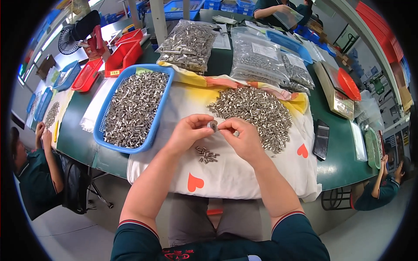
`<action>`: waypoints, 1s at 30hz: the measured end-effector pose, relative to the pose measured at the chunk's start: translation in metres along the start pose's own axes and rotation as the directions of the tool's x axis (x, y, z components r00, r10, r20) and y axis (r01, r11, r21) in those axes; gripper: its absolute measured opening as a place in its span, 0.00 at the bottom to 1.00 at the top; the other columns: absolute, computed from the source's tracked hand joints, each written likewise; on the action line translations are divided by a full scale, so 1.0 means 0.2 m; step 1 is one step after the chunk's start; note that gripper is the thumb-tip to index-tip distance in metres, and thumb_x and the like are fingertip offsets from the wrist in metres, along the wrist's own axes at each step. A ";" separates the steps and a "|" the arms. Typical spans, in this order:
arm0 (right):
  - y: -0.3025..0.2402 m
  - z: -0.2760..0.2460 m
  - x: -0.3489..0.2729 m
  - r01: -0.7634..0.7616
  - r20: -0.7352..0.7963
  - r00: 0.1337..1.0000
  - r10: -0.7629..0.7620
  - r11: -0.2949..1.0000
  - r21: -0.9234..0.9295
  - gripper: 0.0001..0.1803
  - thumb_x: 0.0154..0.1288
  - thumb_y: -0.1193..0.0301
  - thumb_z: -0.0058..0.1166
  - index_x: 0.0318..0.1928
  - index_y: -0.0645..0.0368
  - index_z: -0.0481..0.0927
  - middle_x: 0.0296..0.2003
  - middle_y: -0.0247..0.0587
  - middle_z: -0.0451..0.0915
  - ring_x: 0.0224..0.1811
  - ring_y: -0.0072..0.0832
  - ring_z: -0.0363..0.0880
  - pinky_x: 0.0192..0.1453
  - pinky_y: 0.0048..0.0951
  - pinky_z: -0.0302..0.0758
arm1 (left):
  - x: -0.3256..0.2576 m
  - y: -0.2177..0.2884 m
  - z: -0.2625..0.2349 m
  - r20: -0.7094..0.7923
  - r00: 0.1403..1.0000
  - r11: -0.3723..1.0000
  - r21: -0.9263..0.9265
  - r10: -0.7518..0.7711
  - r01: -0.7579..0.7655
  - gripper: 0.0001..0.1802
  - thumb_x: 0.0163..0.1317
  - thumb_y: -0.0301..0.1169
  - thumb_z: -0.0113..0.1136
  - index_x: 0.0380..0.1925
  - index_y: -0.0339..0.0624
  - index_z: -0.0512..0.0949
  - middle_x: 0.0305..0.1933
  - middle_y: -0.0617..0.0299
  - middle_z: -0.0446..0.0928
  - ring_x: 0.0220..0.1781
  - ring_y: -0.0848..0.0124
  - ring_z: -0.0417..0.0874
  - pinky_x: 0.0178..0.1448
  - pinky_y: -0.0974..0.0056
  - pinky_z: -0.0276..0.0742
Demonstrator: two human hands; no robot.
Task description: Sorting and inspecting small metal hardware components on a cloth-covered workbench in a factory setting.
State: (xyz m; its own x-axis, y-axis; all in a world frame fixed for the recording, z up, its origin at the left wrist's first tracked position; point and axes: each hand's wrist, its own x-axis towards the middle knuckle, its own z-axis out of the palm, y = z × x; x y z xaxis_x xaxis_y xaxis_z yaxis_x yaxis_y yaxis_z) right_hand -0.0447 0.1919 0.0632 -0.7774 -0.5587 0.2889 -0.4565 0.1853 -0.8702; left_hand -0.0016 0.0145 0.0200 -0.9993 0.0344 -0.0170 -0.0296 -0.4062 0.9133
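Metal piece [212,125], one: the left hand [190,133] pinches it; the right hand's [242,138] grip adjoins, its hold undeterminable. One blue basket [129,150], two loose cylinder piles [259,116] on one cloth [159,176].

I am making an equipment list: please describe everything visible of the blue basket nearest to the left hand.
The blue basket is rectangular with rounded corners, apparently plastic, with small holes in its side. It stands upright and open on the green table, left of the person's left hand, its right side meeting the white cloth. Small silvery metal cylinders hide its bottom; no hand touches it.
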 end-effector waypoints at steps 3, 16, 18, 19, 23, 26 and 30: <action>0.00 0.02 0.00 0.005 0.016 1.000 -0.005 1.000 -0.029 0.05 0.50 0.77 0.54 0.30 0.63 0.77 0.28 0.35 0.76 0.28 0.21 0.72 0.34 0.21 0.69 | -0.02 0.02 0.00 0.009 0.999 0.998 0.051 -0.033 0.033 0.18 0.50 0.19 0.59 0.44 0.34 0.73 0.40 0.61 0.76 0.38 0.77 0.76 0.43 0.73 0.74; 0.01 0.04 -0.01 -0.003 0.007 1.000 0.005 0.985 -0.173 0.05 0.50 0.76 0.53 0.30 0.62 0.77 0.27 0.40 0.76 0.27 0.26 0.76 0.32 0.23 0.72 | -0.03 0.02 0.02 0.011 0.995 0.976 0.195 -0.097 0.093 0.17 0.51 0.24 0.61 0.43 0.34 0.74 0.35 0.64 0.78 0.34 0.81 0.75 0.36 0.76 0.71; 0.00 0.05 0.00 -0.017 0.005 1.000 0.018 0.995 -0.100 0.05 0.50 0.76 0.53 0.29 0.62 0.77 0.27 0.40 0.76 0.26 0.26 0.76 0.30 0.24 0.72 | -0.03 0.03 0.02 0.019 0.998 0.984 0.164 -0.067 0.063 0.17 0.51 0.23 0.61 0.43 0.35 0.75 0.35 0.65 0.78 0.33 0.81 0.75 0.36 0.76 0.71; 0.00 0.05 0.00 -0.004 -0.002 1.000 0.004 0.995 -0.100 0.04 0.49 0.77 0.53 0.29 0.62 0.76 0.26 0.40 0.76 0.26 0.28 0.76 0.30 0.26 0.72 | -0.03 0.04 0.02 0.012 0.997 0.981 0.180 -0.070 0.067 0.17 0.51 0.23 0.61 0.43 0.35 0.75 0.35 0.65 0.78 0.33 0.81 0.76 0.36 0.76 0.72; 0.00 0.07 -0.01 0.089 0.003 0.996 -0.091 0.962 -0.259 0.04 0.48 0.77 0.53 0.28 0.62 0.75 0.25 0.41 0.76 0.28 0.32 0.76 0.32 0.28 0.72 | -0.02 0.03 0.02 -0.016 0.996 0.975 0.206 -0.083 0.085 0.17 0.50 0.23 0.61 0.43 0.35 0.75 0.33 0.65 0.78 0.32 0.82 0.76 0.35 0.77 0.72; 0.02 0.07 -0.01 0.146 -0.009 0.987 -0.161 0.921 -0.362 0.04 0.49 0.77 0.53 0.29 0.62 0.75 0.25 0.41 0.76 0.28 0.34 0.76 0.32 0.29 0.72 | -0.02 0.01 0.04 -0.042 0.997 0.971 0.228 -0.065 0.073 0.17 0.50 0.23 0.62 0.42 0.35 0.75 0.33 0.65 0.78 0.31 0.82 0.76 0.35 0.77 0.72; 0.03 0.03 -0.01 0.090 0.022 0.996 -0.088 0.970 -0.224 0.05 0.50 0.78 0.54 0.31 0.63 0.76 0.27 0.38 0.77 0.29 0.24 0.76 0.33 0.23 0.71 | -0.03 0.02 0.03 -0.024 0.996 0.973 0.212 -0.086 0.089 0.17 0.50 0.23 0.62 0.42 0.35 0.75 0.33 0.65 0.78 0.32 0.82 0.76 0.36 0.76 0.72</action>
State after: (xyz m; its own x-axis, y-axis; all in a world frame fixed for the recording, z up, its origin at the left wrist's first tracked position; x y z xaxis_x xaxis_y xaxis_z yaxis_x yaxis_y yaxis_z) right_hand -0.0427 0.1896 0.0552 -0.7248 -0.5903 0.3553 -0.6101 0.3101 -0.7291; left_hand 0.0049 0.0182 0.0271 -0.9933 0.0473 -0.1052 -0.1125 -0.1990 0.9735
